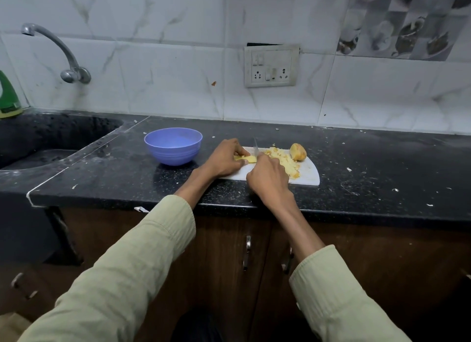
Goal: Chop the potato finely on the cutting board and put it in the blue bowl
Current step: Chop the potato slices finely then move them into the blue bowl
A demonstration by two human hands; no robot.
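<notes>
White cutting board (309,174): my left hand (225,159) curls over, pinning a potato strip (246,159); my right hand (267,178) fists the knife (255,147), blade upright beside it.

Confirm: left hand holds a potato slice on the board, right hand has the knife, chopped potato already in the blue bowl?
Not quite. The head view shows the blue bowl empty; the chopped potato lies piled on the cutting board. The left hand does hold the potato slice, and the right hand grips the knife.
</notes>
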